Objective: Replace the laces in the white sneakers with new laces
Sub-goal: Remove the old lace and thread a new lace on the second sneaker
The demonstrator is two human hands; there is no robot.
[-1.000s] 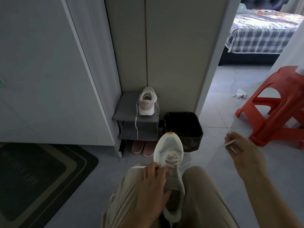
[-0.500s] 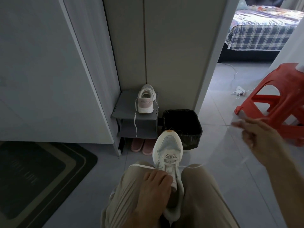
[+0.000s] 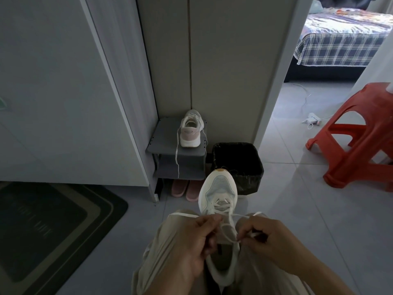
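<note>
Back from out near the red stool (image 3: pixel 357 145), the right hand (image 3: pixel 270 245) now meets the left hand (image 3: pixel 191 248) over the white sneaker (image 3: pixel 219 188), which lies toe-forward on the lap. Both hands pinch the lace (image 3: pixel 228 236), a loop slung between them. Another sneaker (image 3: pixel 191 130) stands on the grey shelf (image 3: pixel 161 143).

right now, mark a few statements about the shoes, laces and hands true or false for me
1. The left hand and right hand both pinch the lace of the sneaker on the lap. True.
2. The other sneaker lies on the floor. False: it stands on the grey shelf.
3. A loose lace hangs from the other sneaker past the shelf's edge. True.
4. The red stool is on the person's left. False: it is on the right.
</note>
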